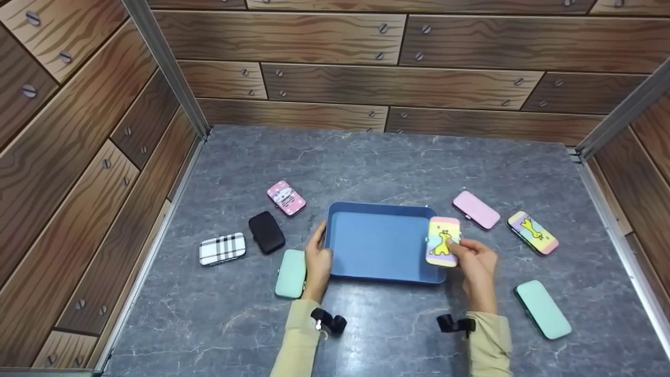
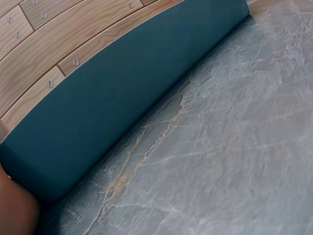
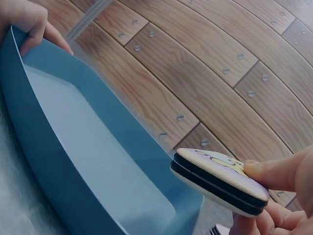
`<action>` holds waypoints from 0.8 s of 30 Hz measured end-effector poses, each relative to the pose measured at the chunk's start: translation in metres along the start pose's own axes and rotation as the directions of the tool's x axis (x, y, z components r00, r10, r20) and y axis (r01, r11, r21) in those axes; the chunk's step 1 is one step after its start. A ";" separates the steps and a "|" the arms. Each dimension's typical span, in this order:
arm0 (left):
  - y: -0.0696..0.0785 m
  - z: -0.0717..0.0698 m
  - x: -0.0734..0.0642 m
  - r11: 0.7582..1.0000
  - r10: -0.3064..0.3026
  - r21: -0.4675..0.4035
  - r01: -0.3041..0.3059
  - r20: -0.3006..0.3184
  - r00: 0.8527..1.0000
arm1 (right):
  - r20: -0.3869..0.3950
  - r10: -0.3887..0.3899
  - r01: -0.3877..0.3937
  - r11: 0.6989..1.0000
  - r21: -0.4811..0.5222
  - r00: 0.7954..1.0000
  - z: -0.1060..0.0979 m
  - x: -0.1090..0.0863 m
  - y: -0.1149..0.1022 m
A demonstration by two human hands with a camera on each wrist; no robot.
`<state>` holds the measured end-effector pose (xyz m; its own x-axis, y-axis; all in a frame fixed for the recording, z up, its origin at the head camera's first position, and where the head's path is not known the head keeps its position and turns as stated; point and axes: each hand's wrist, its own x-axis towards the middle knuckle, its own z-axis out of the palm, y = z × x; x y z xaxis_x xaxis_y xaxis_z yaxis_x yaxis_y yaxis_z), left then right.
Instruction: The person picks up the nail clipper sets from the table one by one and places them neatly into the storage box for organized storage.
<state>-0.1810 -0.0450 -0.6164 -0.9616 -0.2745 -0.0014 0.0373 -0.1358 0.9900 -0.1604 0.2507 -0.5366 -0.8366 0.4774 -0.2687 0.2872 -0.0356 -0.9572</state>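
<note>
Giraffe case (image 1: 438, 235) is pinched in right hand (image 1: 479, 266).

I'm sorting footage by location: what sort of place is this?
Likely a purpose-built filming booth: flat brown wood-print panels and straight grey metal-looking corner posts border a flat grey marble-patterned surface.

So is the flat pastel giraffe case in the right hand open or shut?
Shut: in the right wrist view, the giraffe case has its dark-rimmed halves together.

no readable text, labels, brands, numbers or signs
</note>
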 end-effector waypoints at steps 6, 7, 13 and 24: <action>0.016 -0.001 -0.006 0.999 -0.017 0.046 0.016 0.016 1.000 | 0.019 -0.022 0.021 0.999 0.045 1.000 0.018 -0.004 0.000; 0.011 -0.002 -0.004 0.999 -0.021 0.046 0.021 0.013 1.000 | 0.023 -0.021 0.020 0.999 0.038 1.000 0.022 -0.005 -0.001; -0.009 -0.002 0.004 0.999 -0.032 0.021 0.032 -0.004 0.999 | 0.052 -0.019 0.017 0.999 0.031 0.998 0.039 -0.008 -0.002; -0.006 0.000 0.004 1.000 -0.009 0.009 0.009 0.001 1.000 | 0.074 -0.033 0.025 0.995 0.098 0.997 0.071 -0.011 0.010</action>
<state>-0.1848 -0.0456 -0.6221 -0.9622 -0.2721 -0.0100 0.0265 -0.1301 0.9911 -0.1814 0.1827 -0.5504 -0.8779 0.4118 -0.2444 0.2187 -0.1092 -0.9697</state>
